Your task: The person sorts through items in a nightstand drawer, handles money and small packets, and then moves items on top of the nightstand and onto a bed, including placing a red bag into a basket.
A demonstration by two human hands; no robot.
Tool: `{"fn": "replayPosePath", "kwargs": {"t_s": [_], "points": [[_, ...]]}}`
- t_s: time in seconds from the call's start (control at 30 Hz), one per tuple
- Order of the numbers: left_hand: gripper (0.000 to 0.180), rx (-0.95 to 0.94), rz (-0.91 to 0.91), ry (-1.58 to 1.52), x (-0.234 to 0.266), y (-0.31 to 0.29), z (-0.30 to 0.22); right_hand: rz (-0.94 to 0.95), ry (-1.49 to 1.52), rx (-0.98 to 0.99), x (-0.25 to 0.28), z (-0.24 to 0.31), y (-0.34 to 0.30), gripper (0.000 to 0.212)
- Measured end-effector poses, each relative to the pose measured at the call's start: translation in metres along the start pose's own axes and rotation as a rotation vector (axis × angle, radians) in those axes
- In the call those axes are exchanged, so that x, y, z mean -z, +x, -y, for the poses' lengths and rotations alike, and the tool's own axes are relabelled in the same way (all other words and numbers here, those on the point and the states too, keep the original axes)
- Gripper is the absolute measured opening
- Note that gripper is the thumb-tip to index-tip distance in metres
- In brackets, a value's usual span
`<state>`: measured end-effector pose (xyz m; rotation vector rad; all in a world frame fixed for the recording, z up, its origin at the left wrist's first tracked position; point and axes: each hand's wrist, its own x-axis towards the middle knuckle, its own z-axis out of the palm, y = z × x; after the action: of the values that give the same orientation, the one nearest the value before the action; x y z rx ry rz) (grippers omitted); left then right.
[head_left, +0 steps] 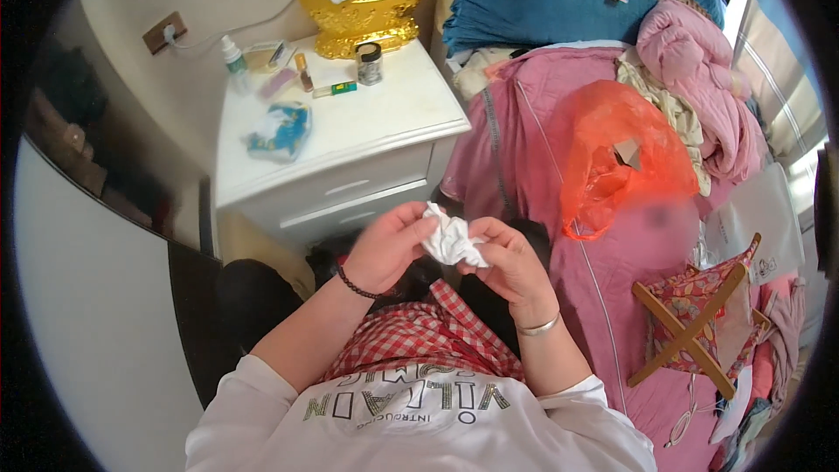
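Between my two hands is a crumpled white tissue, held in front of my body above my lap. My left hand, with a dark bead bracelet at the wrist, pinches its left side between thumb and fingers. On the other side my right hand, with a silver bangle on the wrist, grips the tissue's right edge. A red-and-white checked cloth lies across my lap below.
Ahead stands a white nightstand with a gold ingot-shaped tissue holder, a jar, small bottles and a blue-white packet. The pink-covered bed at right bears a red plastic bag and a folding wooden frame with patterned cloth.
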<state>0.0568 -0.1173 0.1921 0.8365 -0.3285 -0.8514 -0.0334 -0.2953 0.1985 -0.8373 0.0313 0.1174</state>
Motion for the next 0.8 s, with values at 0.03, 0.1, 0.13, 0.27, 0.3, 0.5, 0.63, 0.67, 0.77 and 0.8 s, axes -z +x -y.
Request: {"fn": "replayPosePath", "kwargs": {"t_s": [0.03, 0.1, 0.13, 0.27, 0.3, 0.5, 0.63, 0.67, 0.77, 0.8], "points": [[0.028, -0.002, -0.009, -0.002, 0.003, -0.002, 0.001, -0.066, -0.016, 0.015, 0.001, 0.0, -0.001, 0.018], [0.019, -0.06, -0.203, -0.146, 0.009, -0.005, 0.003, -0.143, -0.054, 0.011, 0.003, 0.002, -0.004, 0.018], [0.019, -0.059, -0.207, -0.148, 0.012, -0.005, 0.004, -0.224, -0.094, 0.015, 0.004, 0.002, -0.006, 0.018], [0.02, -0.155, -0.29, -0.119, 0.017, -0.005, 0.01, -0.26, -0.137, 0.098, 0.007, -0.006, -0.005, 0.018], [0.021, -0.197, -0.319, -0.076, 0.017, -0.006, 0.011, -0.262, -0.136, 0.096, 0.008, -0.008, -0.004, 0.018], [0.029, -0.298, -0.466, 0.042, 0.027, -0.007, 0.019, -0.44, -0.37, 0.227, 0.005, -0.015, -0.001, 0.012], [0.027, -0.262, -0.414, -0.101, 0.02, -0.009, 0.015, -0.527, -0.417, 0.274, 0.003, -0.018, 0.002, 0.011], [0.027, -0.26, -0.414, -0.101, 0.019, -0.009, 0.016, -0.543, -0.409, 0.283, 0.004, -0.019, 0.002, 0.011], [0.027, -0.171, -0.353, 0.047, 0.021, -0.013, 0.016, -0.575, -0.438, 0.279, 0.008, -0.02, 0.004, 0.01], [0.026, -0.18, -0.37, 0.043, 0.024, -0.014, 0.016, -0.574, -0.438, 0.277, 0.01, -0.02, 0.004, 0.01]]}}
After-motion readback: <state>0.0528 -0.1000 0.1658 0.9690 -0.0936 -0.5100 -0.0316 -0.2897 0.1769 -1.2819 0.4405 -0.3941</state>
